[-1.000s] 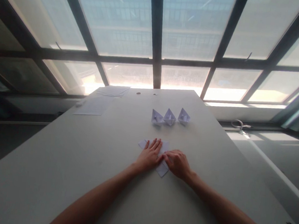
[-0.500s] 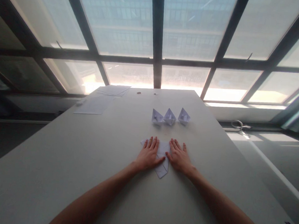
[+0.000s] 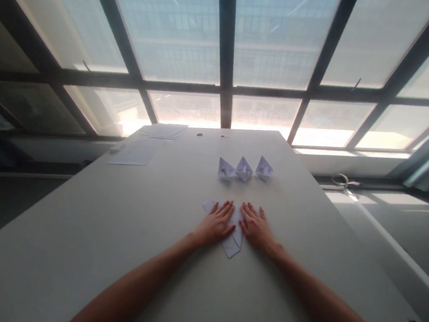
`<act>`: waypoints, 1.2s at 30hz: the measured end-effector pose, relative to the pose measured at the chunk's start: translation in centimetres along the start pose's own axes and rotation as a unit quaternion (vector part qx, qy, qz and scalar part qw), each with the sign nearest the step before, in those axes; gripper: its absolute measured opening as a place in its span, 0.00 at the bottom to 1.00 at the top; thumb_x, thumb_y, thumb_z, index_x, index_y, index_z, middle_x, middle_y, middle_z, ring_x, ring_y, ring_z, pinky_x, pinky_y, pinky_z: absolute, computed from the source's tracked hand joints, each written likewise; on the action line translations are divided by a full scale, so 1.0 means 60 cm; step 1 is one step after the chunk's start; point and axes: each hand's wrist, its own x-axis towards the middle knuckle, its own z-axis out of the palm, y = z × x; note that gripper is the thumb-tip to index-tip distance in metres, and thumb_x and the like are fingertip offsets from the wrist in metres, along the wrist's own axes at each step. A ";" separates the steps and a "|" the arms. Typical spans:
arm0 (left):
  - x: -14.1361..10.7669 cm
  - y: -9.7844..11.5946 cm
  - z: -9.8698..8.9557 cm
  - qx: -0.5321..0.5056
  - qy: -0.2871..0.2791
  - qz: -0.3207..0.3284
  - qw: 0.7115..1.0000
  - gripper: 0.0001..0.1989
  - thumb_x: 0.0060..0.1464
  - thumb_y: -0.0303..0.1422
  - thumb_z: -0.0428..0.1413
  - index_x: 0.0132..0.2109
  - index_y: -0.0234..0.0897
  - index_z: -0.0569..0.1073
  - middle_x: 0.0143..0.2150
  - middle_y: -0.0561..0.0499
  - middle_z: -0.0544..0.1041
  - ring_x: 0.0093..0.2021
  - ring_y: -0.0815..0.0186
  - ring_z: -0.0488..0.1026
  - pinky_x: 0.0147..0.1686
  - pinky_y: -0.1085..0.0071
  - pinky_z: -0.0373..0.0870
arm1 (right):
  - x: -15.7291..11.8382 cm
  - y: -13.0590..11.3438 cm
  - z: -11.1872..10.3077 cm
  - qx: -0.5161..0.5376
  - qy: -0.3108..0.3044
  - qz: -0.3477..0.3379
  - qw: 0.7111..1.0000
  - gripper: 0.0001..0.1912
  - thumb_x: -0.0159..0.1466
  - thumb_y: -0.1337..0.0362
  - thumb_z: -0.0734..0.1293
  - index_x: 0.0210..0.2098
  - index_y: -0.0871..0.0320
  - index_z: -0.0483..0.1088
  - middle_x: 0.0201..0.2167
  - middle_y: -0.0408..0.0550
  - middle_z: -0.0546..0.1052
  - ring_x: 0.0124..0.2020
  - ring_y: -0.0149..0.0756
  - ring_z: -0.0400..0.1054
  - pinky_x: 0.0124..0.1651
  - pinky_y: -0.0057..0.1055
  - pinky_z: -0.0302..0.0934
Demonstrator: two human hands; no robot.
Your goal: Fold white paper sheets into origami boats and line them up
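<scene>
A folded sheet of white paper (image 3: 232,245) lies flat on the white table, its pointed end toward me and one corner showing at the upper left. My left hand (image 3: 216,223) rests flat across its left part with the fingers stretched out. On the right edge of the paper lies my right hand (image 3: 256,226), also flat and open. Both hands hide much of the paper between and under them. Beyond them stand three folded paper boats in a row: a left one (image 3: 225,170), a middle one (image 3: 244,169) and a right one (image 3: 264,169).
Several flat white sheets (image 3: 134,152) lie at the far left of the table (image 3: 118,233). Two small round holes are near its far edge, before the large windows. A white looped cable (image 3: 342,181) is beyond the right side.
The fingertips of both hands have moved inward over the paper, closer to each other. More of the paper's upper left corner shows now. The boats have stayed in place.
</scene>
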 end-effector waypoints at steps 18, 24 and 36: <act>-0.008 0.040 -0.049 0.026 0.034 -0.023 0.999 0.26 0.65 0.50 0.43 0.65 0.45 0.63 0.60 0.45 0.67 0.56 0.52 0.63 0.54 0.57 0.61 | -0.007 0.011 -0.014 0.079 0.083 -0.015 0.993 0.18 0.68 0.61 0.61 0.54 0.55 0.72 0.57 0.51 0.72 0.60 0.41 0.61 0.64 0.40 0.49; -0.006 0.046 -0.054 0.022 0.069 -0.048 0.996 0.18 0.67 0.43 0.44 0.55 0.43 0.71 0.55 0.44 0.71 0.55 0.55 0.65 0.56 0.57 0.59 | -0.005 0.011 -0.010 0.063 0.018 -0.021 0.998 0.22 0.71 0.65 0.55 0.61 0.51 0.65 0.64 0.46 0.65 0.69 0.41 0.48 0.69 0.50 0.35; -0.004 0.025 -0.027 -0.018 0.080 -0.037 0.996 0.16 0.64 0.34 0.48 0.54 0.40 0.74 0.59 0.46 0.70 0.64 0.57 0.60 0.66 0.56 0.53 | -0.004 0.020 -0.013 0.066 -0.007 -0.028 0.997 0.27 0.67 0.73 0.54 0.62 0.48 0.64 0.65 0.44 0.62 0.70 0.37 0.45 0.69 0.50 0.33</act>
